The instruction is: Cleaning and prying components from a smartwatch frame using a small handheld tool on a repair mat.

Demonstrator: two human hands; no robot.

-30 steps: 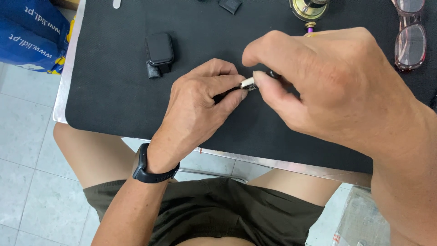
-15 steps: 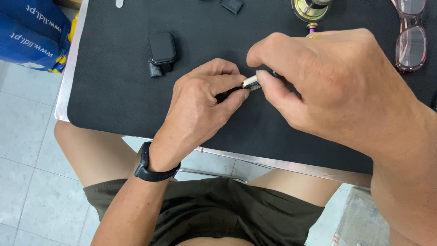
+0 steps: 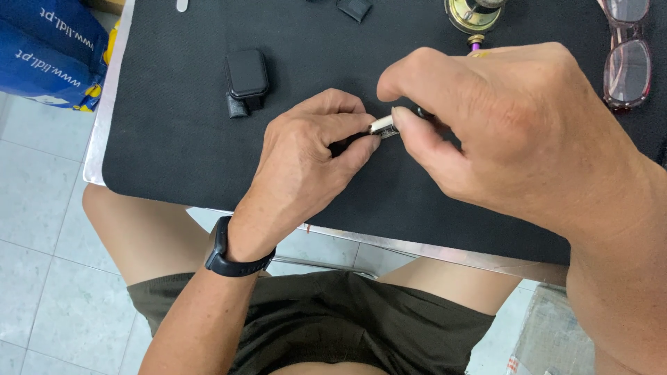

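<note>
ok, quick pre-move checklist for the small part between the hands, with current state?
1. Small silvery part pinched between both hands: ok. Left hand and right hand both have fingertips on it.
2. Part fully visible: not ok. Fingers cover most of it, so what it is cannot be told.
3. Work held over the black mat: ok.
4. Black watch body clear of the hands: ok, it lies apart on the mat.
5. Glasses out of the way: ok, at the mat's right edge.
6. Security of the grip: cannot tell.
</note>
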